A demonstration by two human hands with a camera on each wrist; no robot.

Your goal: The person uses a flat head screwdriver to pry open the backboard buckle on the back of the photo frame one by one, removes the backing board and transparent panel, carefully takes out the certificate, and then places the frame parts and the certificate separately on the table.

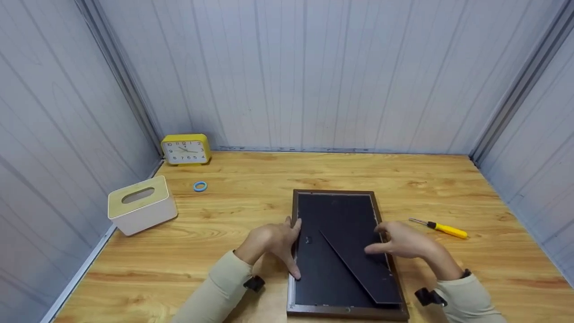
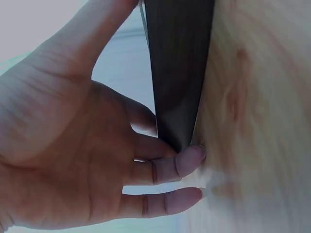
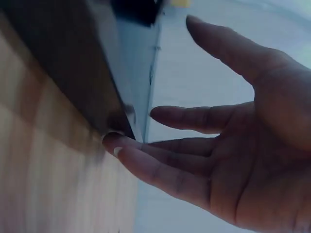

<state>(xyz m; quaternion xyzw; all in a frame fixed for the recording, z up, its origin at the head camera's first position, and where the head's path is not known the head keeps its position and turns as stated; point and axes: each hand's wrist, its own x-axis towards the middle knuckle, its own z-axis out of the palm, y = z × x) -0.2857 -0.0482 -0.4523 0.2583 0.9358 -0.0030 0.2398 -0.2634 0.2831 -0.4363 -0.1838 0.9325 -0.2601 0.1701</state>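
A brown-edged picture frame (image 1: 332, 311) lies face down on the table, its black backing upward. A narrow black stand (image 1: 358, 264) sits on the backing, slanting toward the lower right. My left hand (image 1: 280, 244) holds the left edge, with the thumb on the rim and fingertips against the side; in the left wrist view, fingers (image 2: 189, 160) bend around the frame's corner (image 2: 177, 111). At the right edge is my right hand (image 1: 403, 240). Its thumb hovers over the backing, and in the right wrist view two nearly straight fingers (image 3: 160, 172) touch the frame's side (image 3: 73, 63).
A yellow-handled screwdriver (image 1: 448, 230) lies right of the frame. On the left are a white tissue box (image 1: 145, 215) with a wooden lid, a blue ring (image 1: 200, 186) and a yellow alarm clock (image 1: 186, 150). Pale panel walls (image 1: 287, 80) enclose the wooden table (image 1: 242, 179).
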